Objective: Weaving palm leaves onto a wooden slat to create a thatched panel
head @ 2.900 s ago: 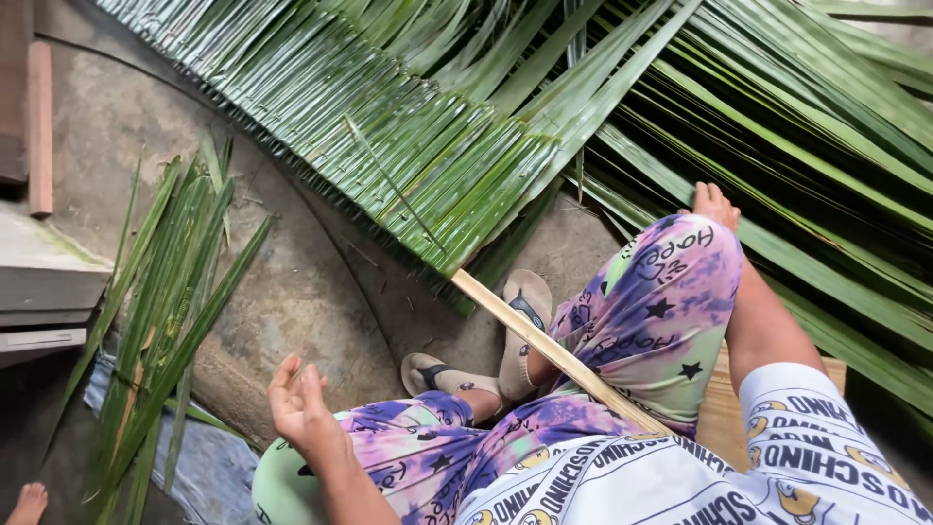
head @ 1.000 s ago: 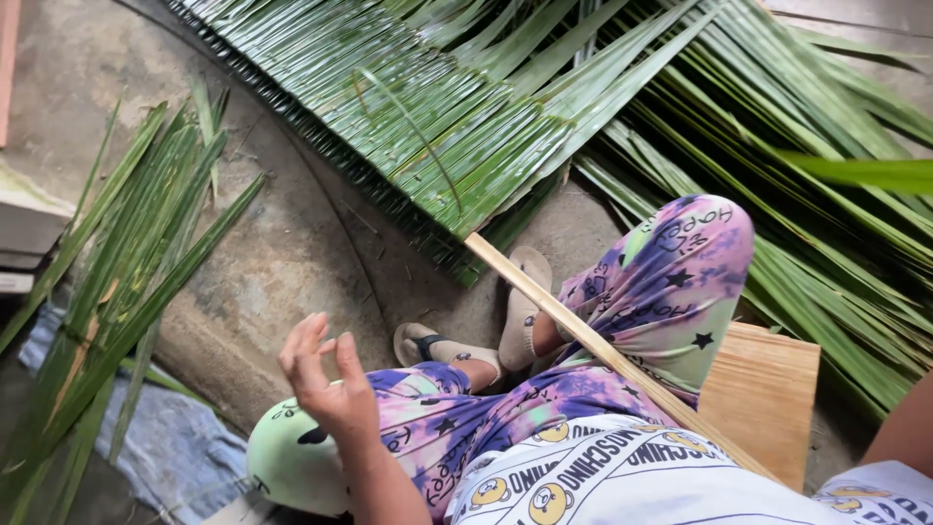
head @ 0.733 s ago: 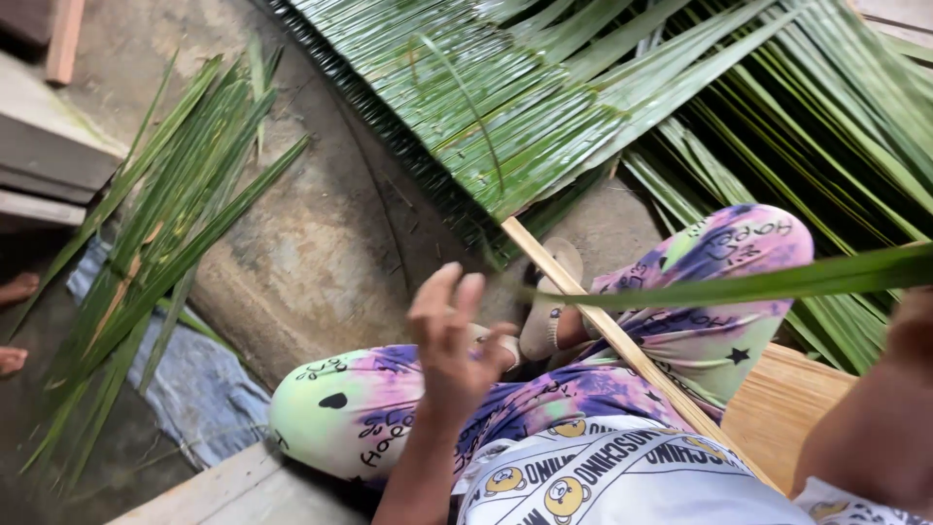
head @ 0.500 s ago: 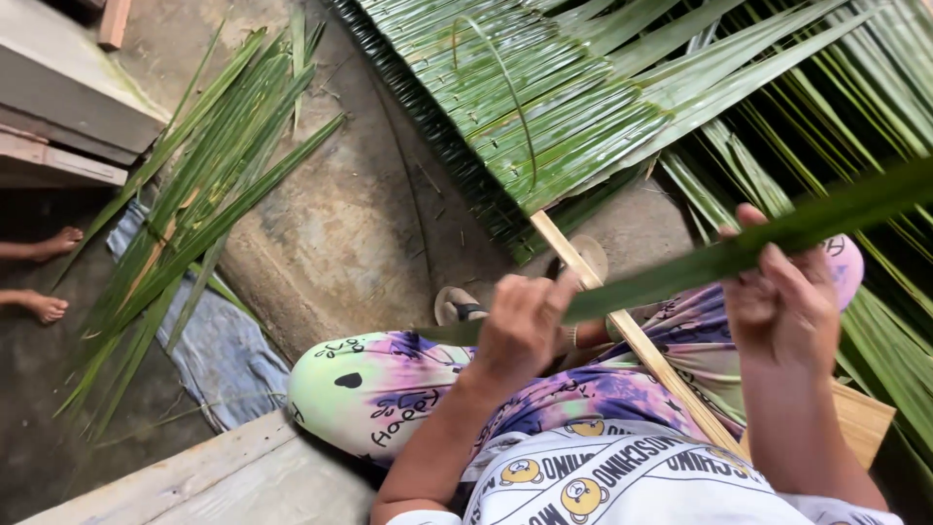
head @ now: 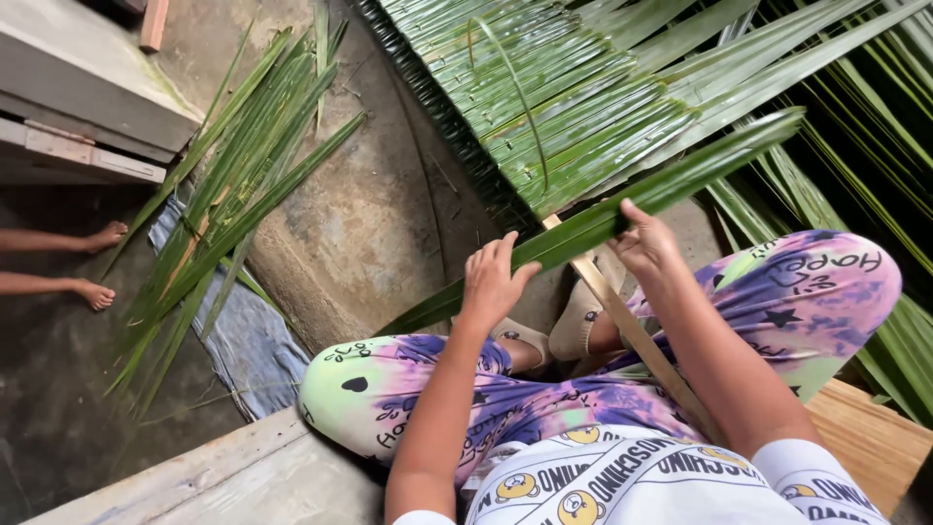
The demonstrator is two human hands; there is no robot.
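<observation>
Both hands are holding one long green palm leaf [head: 671,185] crosswise over the lap. Left hand [head: 491,282] is closing its fingers [head: 507,251] over the leaf's upper edge, palm down, partly curled, not a full fist. Right hand [head: 646,245] is pinching the same leaf further along, fingers wrapped loosely round it.

The leaf is running diagonally: lower end is sitting near the left knee, tip is reaching up-right and overlapping the edge of the woven leaf panel [head: 544,97]. A pale wooden slat [head: 632,331] is coming out from under the panel's near edge and passing under the leaf, between the knees, toward the body.

Room: bare concrete floor [head: 360,214] is lying open left of the hands, between the panel edge and a loose leaf bundle [head: 233,194]. That bundle is lying partly on a blue cloth [head: 253,350]. Right side is crowded with loose fronds [head: 865,146], close to the right knee. Wooden plank edge [head: 224,476] is sitting just below the left knee. Another person's bare feet [head: 97,262] are showing at far left, well apart from the hands.
</observation>
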